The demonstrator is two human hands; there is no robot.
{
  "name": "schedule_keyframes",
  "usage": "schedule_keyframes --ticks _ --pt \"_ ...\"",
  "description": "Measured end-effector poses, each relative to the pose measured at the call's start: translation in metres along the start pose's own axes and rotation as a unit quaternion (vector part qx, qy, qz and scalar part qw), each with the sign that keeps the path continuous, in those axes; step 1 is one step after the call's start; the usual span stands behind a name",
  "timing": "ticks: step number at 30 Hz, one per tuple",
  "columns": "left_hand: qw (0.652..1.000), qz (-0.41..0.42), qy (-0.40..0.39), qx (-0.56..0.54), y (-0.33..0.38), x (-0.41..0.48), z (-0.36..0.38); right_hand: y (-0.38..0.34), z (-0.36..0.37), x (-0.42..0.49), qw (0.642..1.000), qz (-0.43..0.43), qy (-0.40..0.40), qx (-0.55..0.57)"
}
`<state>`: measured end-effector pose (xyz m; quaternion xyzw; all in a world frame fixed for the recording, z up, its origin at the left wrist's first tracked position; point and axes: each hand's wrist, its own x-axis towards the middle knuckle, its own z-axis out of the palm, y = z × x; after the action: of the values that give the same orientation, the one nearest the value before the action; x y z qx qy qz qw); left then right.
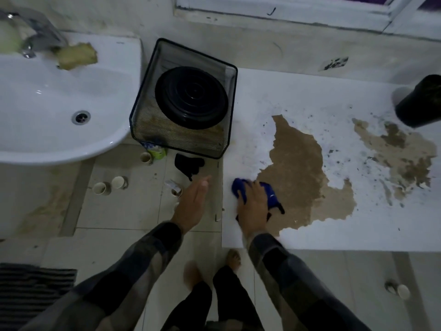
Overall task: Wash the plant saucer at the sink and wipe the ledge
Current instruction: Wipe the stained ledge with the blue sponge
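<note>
Sitting far to the left of the grip, a white sink (47, 96) carries a chrome tap (35, 37), with a yellowish sponge (76, 54) on its rim just beside the tap. Nearer the grip, up and to its left, a black mesh basket (181, 144) sits between the sink and the bare stretch of the ledge. The black plant saucer (191, 96) lies upside down inside it, its ridged underside showing. Below the basket, several paper cups (119, 182) lie scattered on the tiled floor (124, 211). Just left of the grip, the left hand (193, 201) hangs over the floor with fingers straight and together, holding nothing. The right hand (253, 206) makes the grip itself: palm down, fingers curled over a bunched blue cloth (270, 193), pressing it onto the white ledge (298, 91) near its left front corner. Immediately right of the grip, a large brown patch (298, 163) spreads across the ledge, and a second one lies further right. A black pot (422, 101) stands well apart at the far right edge.
</note>
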<state>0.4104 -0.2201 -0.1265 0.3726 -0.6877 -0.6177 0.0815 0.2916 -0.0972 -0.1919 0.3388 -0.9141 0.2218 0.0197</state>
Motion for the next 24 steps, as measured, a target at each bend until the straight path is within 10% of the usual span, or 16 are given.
schedule_keyframes --ticks 5,9,18,24 --pt "0.999 0.002 0.038 0.027 0.017 0.013 0.015 -0.056 0.01 0.002 0.973 -0.089 -0.115 0.179" --pt "0.989 -0.041 0.138 0.015 0.033 0.026 0.011 -0.089 -0.012 0.037 0.919 0.075 -0.146 0.358" --pt "0.97 -0.114 -0.019 -0.212 0.126 0.014 0.015 -0.091 -0.118 0.097 0.761 0.255 -0.195 0.564" --pt "0.966 -0.075 0.076 -0.237 0.163 0.014 0.009 -0.097 -0.178 0.116 0.804 0.167 -0.168 0.546"
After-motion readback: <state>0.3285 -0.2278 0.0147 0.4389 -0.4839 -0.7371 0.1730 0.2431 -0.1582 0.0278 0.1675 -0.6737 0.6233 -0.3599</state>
